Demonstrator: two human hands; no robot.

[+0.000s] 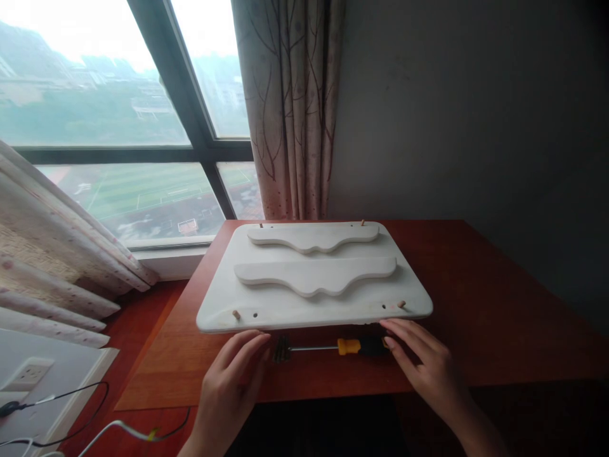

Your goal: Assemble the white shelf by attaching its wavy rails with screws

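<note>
A white board (304, 311) with rounded corners lies flat on the table. On it rest two white scalloped panels, a nearer one (316, 273) and a farther one (314, 236). Short wooden dowels (236, 314) stand up near the board's corners, beside small holes. My left hand (233, 374), fingers loosely extended, is at the board's front edge, just left of a small cluster of dark screws (281, 350). My right hand (423, 355) is at the front edge on the right, thumb and fingers apart around the end of a yellow-and-black screwdriver (349, 346); contact is unclear.
The reddish-brown wooden table (457, 298) extends right of the board. Behind it are a patterned curtain (295, 114) and a grey wall (451, 127). A window (118, 95) is at the left. Cables (124, 428) and a wall socket (31, 374) show at lower left.
</note>
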